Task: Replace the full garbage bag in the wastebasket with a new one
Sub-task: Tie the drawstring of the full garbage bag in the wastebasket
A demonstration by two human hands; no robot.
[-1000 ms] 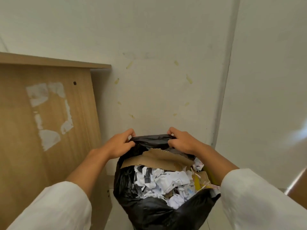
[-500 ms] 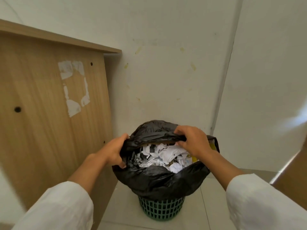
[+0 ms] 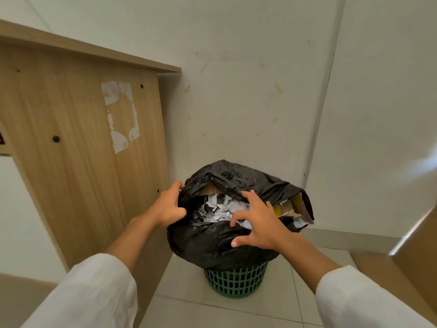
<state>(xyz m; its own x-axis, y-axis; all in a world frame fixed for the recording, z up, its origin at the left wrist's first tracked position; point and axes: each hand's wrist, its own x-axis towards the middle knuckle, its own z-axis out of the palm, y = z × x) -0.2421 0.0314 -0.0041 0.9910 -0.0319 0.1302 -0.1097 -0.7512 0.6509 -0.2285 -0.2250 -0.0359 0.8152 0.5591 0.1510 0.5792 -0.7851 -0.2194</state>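
Note:
A full black garbage bag (image 3: 212, 245) bulges out of a green lattice wastebasket (image 3: 236, 281) on the tiled floor in a wall corner. Crumpled white paper (image 3: 220, 209) and brown and yellow cardboard (image 3: 289, 205) show through its open mouth. My left hand (image 3: 169, 205) grips the bag's left rim. My right hand (image 3: 259, 221) hovers over the front of the opening with its fingers spread, holding nothing.
A wooden desk side panel (image 3: 82, 150) stands close on the left of the basket. White walls meet in a corner behind it. A brown cardboard-coloured surface (image 3: 416, 256) sits at the right edge.
The bag has gone down into the basket and the view has pulled back. My right hand has let go of the rim and spread open. My left hand still holds the left rim.

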